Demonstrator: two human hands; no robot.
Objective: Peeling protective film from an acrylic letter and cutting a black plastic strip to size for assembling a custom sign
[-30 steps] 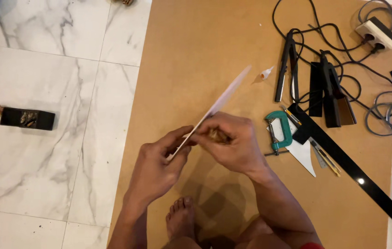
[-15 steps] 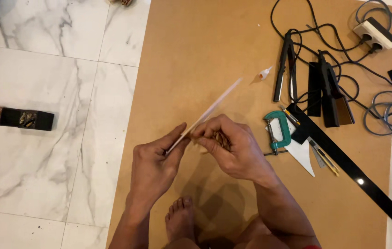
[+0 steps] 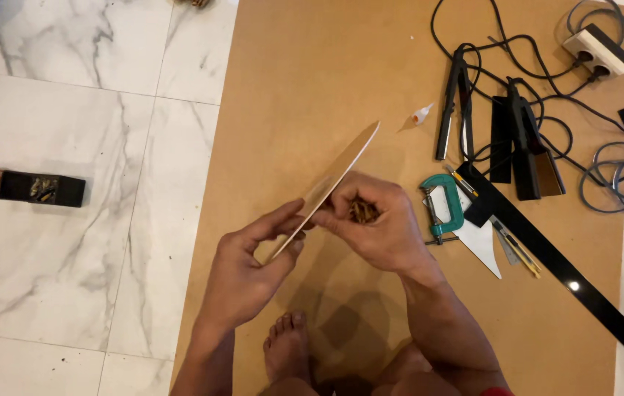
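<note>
My left hand [image 3: 249,268] and right hand [image 3: 378,224] meet over the brown fibreboard sheet [image 3: 312,81]. Right of my right hand lies the green metal C-clamp [image 3: 442,205]; beyond it, the black flat-iron tools [image 3: 517,139].

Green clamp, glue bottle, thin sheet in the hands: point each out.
Green clamp [image 3: 447,204]: head view, on its curved green frame.
Glue bottle [image 3: 422,114]: head view, on its small white body.
Thin sheet [image 3: 337,176]: head view, on its pale face above the fingers.
</note>
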